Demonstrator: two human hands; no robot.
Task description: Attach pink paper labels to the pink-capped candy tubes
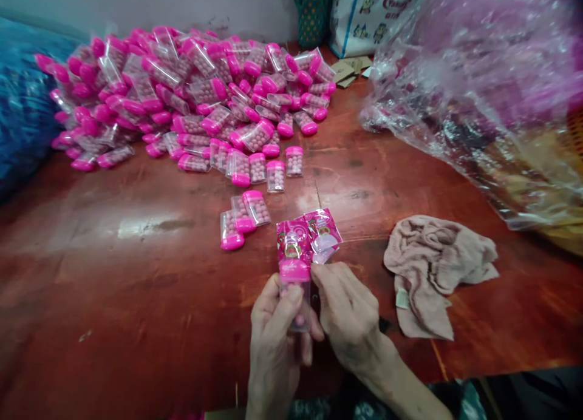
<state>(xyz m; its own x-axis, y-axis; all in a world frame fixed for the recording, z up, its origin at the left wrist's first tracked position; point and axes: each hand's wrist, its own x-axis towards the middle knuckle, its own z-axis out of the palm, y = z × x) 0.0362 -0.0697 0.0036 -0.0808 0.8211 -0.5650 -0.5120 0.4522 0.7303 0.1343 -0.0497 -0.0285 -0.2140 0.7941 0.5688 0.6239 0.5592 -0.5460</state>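
Observation:
My left hand (277, 329) grips a small clear candy container (295, 271) with a pink cap, held upright, its thumb across the front. Pink candy balls show inside, low down near the thumb. Close against its right side is my right hand (348, 311), fingers curled together; what they pinch, if anything, is hidden. Just beyond the cap, shiny pink printed plastic sleeves (324, 229) overlap, and one of them meets the cap's top edge. Several filled containers (256, 207) lie a little further off to the left.
A large heap of pink-capped candy containers (182, 92) covers the back left of the wooden table (136, 298). A crumpled pinkish cloth (437, 268) lies at right. Clear plastic bagging (455, 104) spreads over the right back. A blue bag (27, 98) stands far left.

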